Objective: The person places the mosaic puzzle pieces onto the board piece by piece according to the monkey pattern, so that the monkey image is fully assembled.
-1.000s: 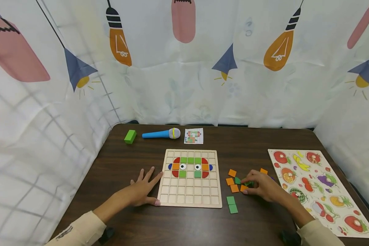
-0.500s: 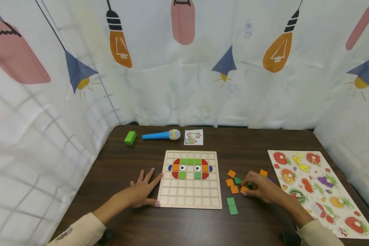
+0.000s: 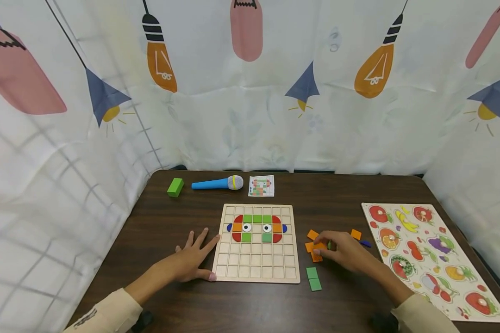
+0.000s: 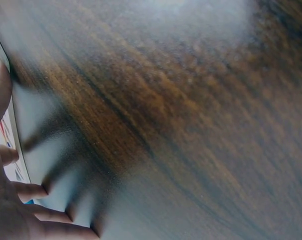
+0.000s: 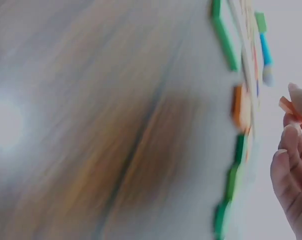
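In the head view a wooden grid board (image 3: 256,261) lies on the table, bearing a face pattern of red, orange, green, blue and eye pieces. My left hand (image 3: 188,260) rests with spread fingers at the board's left edge, its thumb touching the lower left corner. My right hand (image 3: 343,249) is over the loose pieces right of the board. Between its thumb and forefinger it pinches an orange tile (image 5: 289,107), plain in the right wrist view. Under and beside that hand lie orange tiles (image 3: 312,234); green pieces are partly hidden there. Two green square tiles (image 3: 313,279) lie nearer.
A fruit puzzle board (image 3: 433,259) covers the table's right side. Along the back are a green block (image 3: 175,187), a blue toy microphone (image 3: 212,184) and a small pattern card (image 3: 261,186). A blue piece (image 3: 365,243) and an orange tile (image 3: 356,234) lie beyond my right hand.
My right hand has lifted an orange tile and moved a little left with it, toward the board. The left hand stays in place at the board's edge.
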### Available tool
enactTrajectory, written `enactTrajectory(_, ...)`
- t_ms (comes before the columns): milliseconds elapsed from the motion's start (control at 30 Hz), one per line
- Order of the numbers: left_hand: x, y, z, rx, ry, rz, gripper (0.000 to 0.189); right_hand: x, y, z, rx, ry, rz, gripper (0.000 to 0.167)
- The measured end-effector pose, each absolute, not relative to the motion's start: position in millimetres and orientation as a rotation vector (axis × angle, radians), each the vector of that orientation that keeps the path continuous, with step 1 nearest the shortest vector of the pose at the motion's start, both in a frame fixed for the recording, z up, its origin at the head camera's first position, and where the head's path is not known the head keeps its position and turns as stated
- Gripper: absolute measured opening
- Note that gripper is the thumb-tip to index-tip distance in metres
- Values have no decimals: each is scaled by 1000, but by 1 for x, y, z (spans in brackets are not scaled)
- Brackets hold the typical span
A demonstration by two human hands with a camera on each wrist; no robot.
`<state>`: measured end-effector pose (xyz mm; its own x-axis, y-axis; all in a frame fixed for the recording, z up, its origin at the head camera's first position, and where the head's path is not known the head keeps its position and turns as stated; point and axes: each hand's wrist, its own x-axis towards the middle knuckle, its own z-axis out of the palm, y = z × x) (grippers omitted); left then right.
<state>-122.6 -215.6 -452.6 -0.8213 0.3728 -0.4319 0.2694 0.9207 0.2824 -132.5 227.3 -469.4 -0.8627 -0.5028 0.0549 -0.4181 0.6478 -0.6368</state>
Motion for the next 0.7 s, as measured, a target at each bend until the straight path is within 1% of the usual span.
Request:
enactTrajectory(167, -122, -216, -454, 460, 2589, 280, 107, -138, 192, -463, -802, 2625, -1125, 28)
enactTrajectory(433, -123, -216, -454, 450, 2583, 282, 107, -145, 131, -463, -815, 2485, -1120, 24)
enactTrajectory(700, -122, -218, -456, 448, 2586, 281, 104, -152, 87, -468, -823, 2445, -1122, 24)
